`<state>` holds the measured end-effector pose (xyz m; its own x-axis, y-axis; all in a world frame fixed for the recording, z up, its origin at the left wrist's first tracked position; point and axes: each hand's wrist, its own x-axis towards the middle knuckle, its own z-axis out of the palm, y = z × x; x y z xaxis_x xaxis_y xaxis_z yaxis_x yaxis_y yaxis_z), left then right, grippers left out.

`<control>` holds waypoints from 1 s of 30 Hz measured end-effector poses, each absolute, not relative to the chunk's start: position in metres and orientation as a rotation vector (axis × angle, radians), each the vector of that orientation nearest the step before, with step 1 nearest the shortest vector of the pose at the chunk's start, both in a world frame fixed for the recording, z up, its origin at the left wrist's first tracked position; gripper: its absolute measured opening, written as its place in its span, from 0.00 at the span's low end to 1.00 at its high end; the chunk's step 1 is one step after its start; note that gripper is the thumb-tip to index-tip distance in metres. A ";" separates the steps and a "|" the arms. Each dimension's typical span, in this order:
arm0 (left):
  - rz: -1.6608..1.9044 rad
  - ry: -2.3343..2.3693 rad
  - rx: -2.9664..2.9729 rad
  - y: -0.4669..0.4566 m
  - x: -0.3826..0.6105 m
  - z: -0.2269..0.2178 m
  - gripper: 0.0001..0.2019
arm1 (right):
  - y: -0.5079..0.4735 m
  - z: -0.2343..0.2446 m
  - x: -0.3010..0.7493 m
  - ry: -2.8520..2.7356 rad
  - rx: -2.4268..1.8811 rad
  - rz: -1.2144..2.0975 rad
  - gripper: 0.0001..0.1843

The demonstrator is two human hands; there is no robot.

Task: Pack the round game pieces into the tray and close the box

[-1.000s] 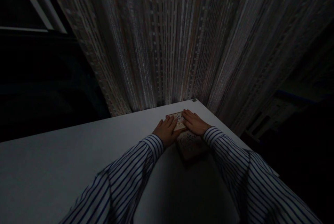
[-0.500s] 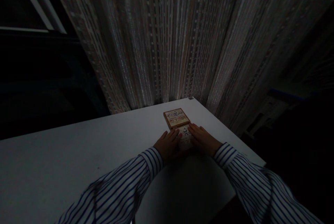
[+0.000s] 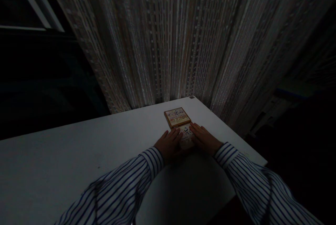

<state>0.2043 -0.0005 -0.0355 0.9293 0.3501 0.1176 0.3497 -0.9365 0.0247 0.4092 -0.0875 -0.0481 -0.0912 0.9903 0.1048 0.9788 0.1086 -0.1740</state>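
Two flat, square boxes with printed tops lie end to end on the white table (image 3: 86, 148). The far box (image 3: 177, 117) has brown edges and a picture with dark characters on a pale ground; neither hand is on it. My left hand (image 3: 168, 143) grips the left side of the near box (image 3: 187, 134), fingers over its top edge. On the opposite side, my right hand (image 3: 205, 139) holds the same box, its fingertips close to the seam between the two boxes. The near box's front edge is dark and partly hidden.
A string curtain (image 3: 168, 43) hangs behind the table's far edge. A small dark square label (image 3: 192, 97) marks the far corner. The surroundings on the left and right are very dark, and shadow covers the table's front.
My hands and both boxes have hardly moved. The view has shifted very slightly, and the light is a little dimmer.
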 end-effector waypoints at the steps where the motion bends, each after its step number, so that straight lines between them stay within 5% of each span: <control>1: 0.193 0.561 3.084 -0.001 0.204 -0.035 0.34 | -0.088 -0.048 0.409 -2.181 -1.973 0.090 0.29; 16: 0.205 0.572 3.091 -0.010 0.203 -0.028 0.37 | -0.103 -0.041 0.407 -2.120 -1.960 0.001 0.30; 30: 0.077 0.376 3.024 0.007 0.209 -0.020 0.21 | -0.115 -0.053 0.408 -2.157 -1.996 -0.045 0.30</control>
<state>0.2093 0.0067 -0.0203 0.9684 0.2465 0.0381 0.2418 -0.9653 0.0991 0.4080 -0.1153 -0.0531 -0.0666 0.9835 0.1682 0.9896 0.0866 -0.1146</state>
